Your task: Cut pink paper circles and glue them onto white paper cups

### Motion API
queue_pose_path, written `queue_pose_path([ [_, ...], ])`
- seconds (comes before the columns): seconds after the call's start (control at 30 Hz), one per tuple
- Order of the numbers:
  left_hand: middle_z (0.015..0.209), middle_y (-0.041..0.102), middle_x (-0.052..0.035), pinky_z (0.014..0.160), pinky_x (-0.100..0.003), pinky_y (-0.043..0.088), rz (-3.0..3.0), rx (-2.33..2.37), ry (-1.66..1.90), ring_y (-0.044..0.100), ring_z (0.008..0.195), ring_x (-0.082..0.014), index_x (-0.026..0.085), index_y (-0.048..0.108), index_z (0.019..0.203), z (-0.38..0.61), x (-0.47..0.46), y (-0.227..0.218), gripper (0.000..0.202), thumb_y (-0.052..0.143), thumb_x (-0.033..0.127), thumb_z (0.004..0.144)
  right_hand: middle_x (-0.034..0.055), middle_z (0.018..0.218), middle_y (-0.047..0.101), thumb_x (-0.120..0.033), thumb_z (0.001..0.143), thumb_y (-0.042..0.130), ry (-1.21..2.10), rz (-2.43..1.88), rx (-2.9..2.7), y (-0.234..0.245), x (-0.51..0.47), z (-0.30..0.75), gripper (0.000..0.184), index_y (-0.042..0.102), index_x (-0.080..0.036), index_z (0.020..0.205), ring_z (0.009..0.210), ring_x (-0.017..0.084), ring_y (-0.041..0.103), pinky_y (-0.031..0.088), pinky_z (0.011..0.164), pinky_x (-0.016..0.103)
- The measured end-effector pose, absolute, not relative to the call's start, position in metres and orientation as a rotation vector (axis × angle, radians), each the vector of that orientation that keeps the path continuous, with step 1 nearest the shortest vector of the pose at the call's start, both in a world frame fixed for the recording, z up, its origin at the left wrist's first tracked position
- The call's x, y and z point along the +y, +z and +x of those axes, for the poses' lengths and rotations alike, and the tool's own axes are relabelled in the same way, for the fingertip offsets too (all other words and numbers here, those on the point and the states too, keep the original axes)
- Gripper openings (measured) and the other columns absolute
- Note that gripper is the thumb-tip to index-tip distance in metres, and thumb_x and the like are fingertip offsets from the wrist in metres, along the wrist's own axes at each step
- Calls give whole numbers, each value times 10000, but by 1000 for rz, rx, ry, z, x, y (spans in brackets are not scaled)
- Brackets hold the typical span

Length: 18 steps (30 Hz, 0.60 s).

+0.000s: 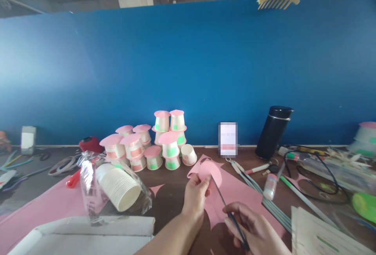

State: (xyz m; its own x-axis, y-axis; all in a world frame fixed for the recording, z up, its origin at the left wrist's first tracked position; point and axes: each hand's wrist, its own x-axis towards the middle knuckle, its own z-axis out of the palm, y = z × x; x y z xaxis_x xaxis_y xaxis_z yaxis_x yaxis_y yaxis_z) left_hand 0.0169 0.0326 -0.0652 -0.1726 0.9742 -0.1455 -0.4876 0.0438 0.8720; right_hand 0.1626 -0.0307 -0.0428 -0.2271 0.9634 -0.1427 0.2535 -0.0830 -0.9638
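My left hand [196, 194] pinches a round pink paper disc [214, 172] between thumb and fingers, above a larger pink sheet. In my right hand [248, 223] is a slim dark-handled tool [220, 195] with a thin metal blade; its exact kind is unclear. The tip reaches the disc beside my left thumb. Beneath both hands lies the cut pink sheet [235, 188], its edge irregular. Left of my hands, paper cups [154, 163] with pink paper tops are stacked upside down against the blue wall. One bare cup [188, 155] is tipped on its side.
A nested stack of paper cups [119, 188] in clear plastic lies at left, behind a white box [96, 227]. A phone [228, 139] and a black flask [273, 131] stand at the wall. At right are a glue bottle [270, 186], cables and papers [326, 235].
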Motion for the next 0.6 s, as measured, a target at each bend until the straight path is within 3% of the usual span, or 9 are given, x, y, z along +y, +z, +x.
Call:
queue_pose_path([
  [0.1, 589, 493, 51, 506, -191, 319, 647, 1019, 1480, 395, 513, -54, 155, 560, 673, 17, 32, -64, 422, 811, 481, 580, -69, 503, 531, -539, 791, 581, 1465, -1358, -1481, -38, -31, 164, 376, 578, -189, 925, 327, 48, 324, 230, 311, 167],
  [0.33, 580, 490, 54, 499, -202, 302, 631, 1024, 1478, 390, 496, -53, 156, 584, 677, 18, 32, -62, 419, 822, 478, 556, -40, 601, 555, -543, 702, 676, 1609, -1310, -1293, -24, -34, 165, 415, 581, -198, 911, 432, 73, 459, 227, 322, 131],
  [0.6, 574, 494, 49, 484, -207, 279, 609, 1014, 1476, 393, 482, -56, 156, 584, 678, 18, 30, -57, 430, 827, 482, 536, -23, 614, 570, -562, 709, 664, 1639, -1297, -1283, -14, -36, 166, 401, 612, -185, 836, 386, 48, 397, 213, 328, 144],
])
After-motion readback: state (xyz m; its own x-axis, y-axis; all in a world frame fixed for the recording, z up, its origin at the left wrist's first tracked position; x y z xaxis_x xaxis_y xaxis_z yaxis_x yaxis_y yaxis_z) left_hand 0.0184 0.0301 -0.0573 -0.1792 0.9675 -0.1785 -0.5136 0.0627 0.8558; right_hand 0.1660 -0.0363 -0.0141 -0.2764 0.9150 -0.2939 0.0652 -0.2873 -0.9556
